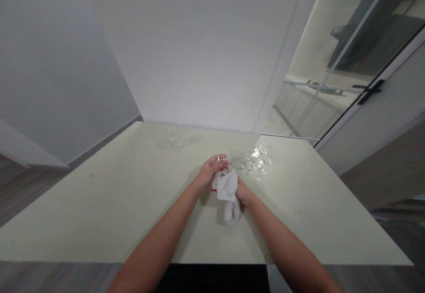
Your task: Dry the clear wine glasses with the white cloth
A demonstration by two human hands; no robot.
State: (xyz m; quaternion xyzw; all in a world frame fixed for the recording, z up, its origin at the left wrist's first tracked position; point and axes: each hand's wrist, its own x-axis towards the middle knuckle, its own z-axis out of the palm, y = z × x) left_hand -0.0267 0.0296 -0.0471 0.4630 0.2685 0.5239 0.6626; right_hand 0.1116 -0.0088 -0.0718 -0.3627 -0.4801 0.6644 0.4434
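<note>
My left hand (212,169) curls around a clear glass (223,172) held above the middle of the pale table (99,204); only the glass's rim shows. A ring sits on one finger. My right hand (241,192) grips a white cloth (228,192) that wraps the glass and hangs down toward the tabletop. Both hands meet at the glass, and the cloth hides most of it.
A clear stemmed glass (172,139) stands at the far left of the table. A cluster of several clear glasses (256,160) stands just right of my hands. A white wall rises behind the table; a glass partition and door frame lie to the right.
</note>
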